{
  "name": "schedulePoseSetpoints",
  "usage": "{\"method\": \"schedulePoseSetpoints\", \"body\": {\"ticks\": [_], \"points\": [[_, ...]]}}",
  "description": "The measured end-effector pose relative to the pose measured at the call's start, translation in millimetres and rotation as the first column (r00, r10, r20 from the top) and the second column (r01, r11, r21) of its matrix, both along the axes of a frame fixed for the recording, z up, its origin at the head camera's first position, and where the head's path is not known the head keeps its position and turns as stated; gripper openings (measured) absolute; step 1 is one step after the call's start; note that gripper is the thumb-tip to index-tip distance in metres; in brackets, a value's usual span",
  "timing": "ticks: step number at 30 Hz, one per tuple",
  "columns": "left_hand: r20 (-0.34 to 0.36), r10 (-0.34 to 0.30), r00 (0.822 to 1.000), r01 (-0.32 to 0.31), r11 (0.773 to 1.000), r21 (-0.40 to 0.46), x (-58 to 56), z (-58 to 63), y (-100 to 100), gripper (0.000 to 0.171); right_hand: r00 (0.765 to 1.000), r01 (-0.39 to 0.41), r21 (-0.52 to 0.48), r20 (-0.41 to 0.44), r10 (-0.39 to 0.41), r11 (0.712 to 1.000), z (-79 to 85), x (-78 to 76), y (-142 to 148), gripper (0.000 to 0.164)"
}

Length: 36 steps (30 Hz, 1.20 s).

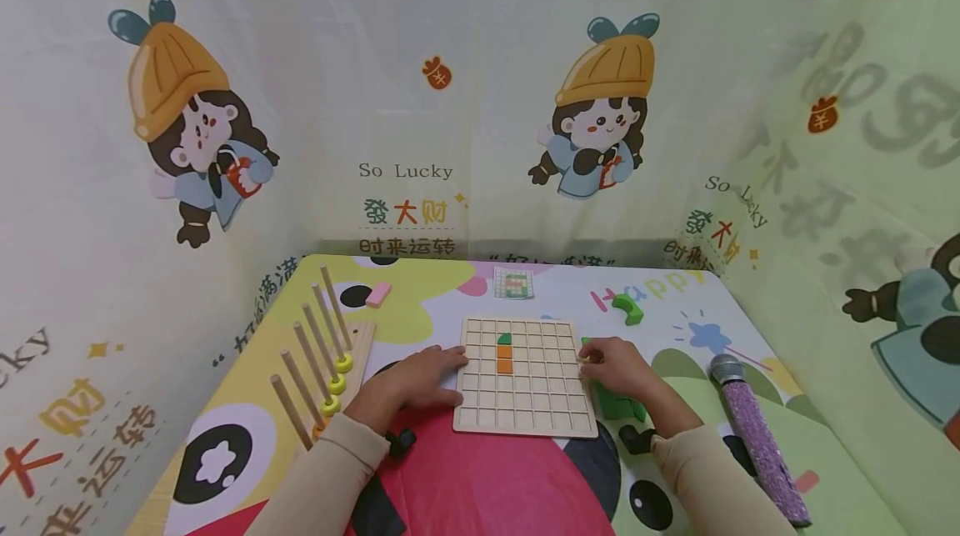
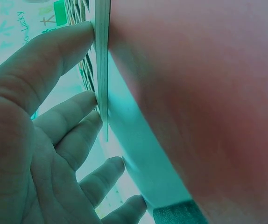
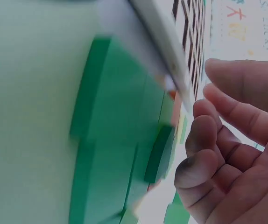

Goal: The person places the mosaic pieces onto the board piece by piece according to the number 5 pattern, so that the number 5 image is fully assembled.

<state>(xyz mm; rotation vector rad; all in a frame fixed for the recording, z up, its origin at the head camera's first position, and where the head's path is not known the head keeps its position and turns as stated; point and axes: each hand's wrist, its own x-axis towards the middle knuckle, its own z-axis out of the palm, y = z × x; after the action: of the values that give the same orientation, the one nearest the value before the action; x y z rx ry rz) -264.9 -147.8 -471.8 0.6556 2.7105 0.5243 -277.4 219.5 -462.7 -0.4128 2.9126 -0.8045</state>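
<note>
A square wooden grid board (image 1: 551,398) lies in the middle of the table. Two orange squares (image 1: 505,359) and a green rounded piece (image 1: 505,339) sit in one column of its cells. My left hand (image 1: 420,379) has its fingers spread, with the fingertips at the board's left edge, seen edge-on in the left wrist view. At the opposite edge is my right hand (image 1: 617,363), fingers loosely bent, thumb tip and index tip near each other; nothing shows between them in the right wrist view. Green blocks (image 3: 120,93) lie beside and partly under that hand.
A rack of wooden pegs (image 1: 315,340) with yellow rings stands at the left. Behind it lies a pink block (image 1: 378,294). A pattern card (image 1: 514,283) is beyond the board, a green arch (image 1: 628,310) at back right. A glittery purple microphone (image 1: 761,440) lies far right.
</note>
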Motion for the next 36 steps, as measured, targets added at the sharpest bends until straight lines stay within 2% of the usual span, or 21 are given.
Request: {"method": "schedulePoseSetpoints", "body": {"ticks": [7, 13, 26, 36], "points": [[0.006, 0.001, 1.000, -0.001, 1.000, -0.001, -0.3, 0.5, 0, 0.068, 0.998, 0.053, 0.078, 0.022, -0.055, 0.996, -5.5, -3.4, 10, 0.020], [0.009, 0.001, 1.000, -0.001, 1.000, -0.002, 0.0, 1.3, 0, 0.068, 0.994, 0.082, 0.098, 0.057, -0.088, 0.992, -9.4, -5.9, 14, 0.021], [0.020, 0.016, 1.000, -0.016, 1.000, 0.007, 0.7, 1.1, 1, 0.069, 0.996, 0.060, 0.168, 0.051, -0.070, 0.984, -9.9, -11.4, 12, 0.022], [0.014, 0.013, 1.000, -0.013, 1.000, 0.003, 0.1, 0.3, 1, 0.068, 0.993, 0.089, 0.137, 0.068, -0.099, 0.987, -9.8, -11.4, 10, 0.017]]}}
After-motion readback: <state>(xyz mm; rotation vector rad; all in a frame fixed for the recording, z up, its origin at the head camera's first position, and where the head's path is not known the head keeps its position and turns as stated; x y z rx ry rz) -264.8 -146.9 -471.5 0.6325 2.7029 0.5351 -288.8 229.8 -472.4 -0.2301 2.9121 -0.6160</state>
